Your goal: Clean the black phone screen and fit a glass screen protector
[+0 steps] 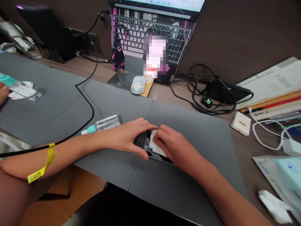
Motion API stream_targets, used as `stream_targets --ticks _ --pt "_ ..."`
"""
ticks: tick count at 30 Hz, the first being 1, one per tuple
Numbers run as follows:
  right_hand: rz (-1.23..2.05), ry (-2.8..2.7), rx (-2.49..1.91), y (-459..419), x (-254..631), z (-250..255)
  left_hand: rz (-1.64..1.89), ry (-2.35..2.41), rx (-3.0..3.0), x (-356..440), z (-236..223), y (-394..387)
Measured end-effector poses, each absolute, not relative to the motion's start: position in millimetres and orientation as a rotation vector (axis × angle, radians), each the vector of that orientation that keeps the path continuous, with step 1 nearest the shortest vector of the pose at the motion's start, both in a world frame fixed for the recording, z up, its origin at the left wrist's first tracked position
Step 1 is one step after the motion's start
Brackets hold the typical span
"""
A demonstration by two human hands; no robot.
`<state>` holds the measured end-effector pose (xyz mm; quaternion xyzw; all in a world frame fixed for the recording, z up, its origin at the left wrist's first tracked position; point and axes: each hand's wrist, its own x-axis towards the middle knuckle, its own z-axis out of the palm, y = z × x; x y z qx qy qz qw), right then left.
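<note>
So the left hand (pixel 134 135) has its thumb and index finger spread around the left end of a dark, glossy smartphone (pixel 161 157), thumb at the near side and finger at the far side, basically gripping it by the edges. The phone's lying flat on a grey desk mat (pixel 195 138) on the wood-look worktop (pixel 244 157). The right hand (pixel 171 142) is curled up tight, pinching a folded white wipe (pixel 155 145) against the top of the phone. There's a clear spray bottle (pixel 107 123) with a teal collar on its side, just on the far side of the left forearm. Further back you've got an open laptop (pixel 152 34) and a pale blue mouse (pixel 138 84). Off at the left edge, part of another person's hand (pixel 3 93) shows next to a second teal-topped bottle (pixel 25 89).
</note>
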<state>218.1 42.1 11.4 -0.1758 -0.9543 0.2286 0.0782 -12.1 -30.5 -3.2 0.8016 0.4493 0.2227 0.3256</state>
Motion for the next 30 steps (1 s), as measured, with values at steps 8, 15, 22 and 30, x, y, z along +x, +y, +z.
stream_targets --ticks 8,15,22,30 --pt "0.596 -2.875 -0.814 57.5 235.5 21.3 0.593 1.355 2.088 -7.6 3.8 -34.7" --pt "0.712 -2.876 -0.716 50.0 215.7 17.8 0.573 1.508 2.116 -5.8 2.0 -32.7" --pt "0.725 -2.892 -0.767 57.8 232.4 21.8 0.564 1.453 2.122 -6.7 -0.1 -33.0" --pt "0.720 -2.877 -0.569 41.5 211.1 14.6 0.569 1.450 2.157 -7.6 -2.4 -33.3"
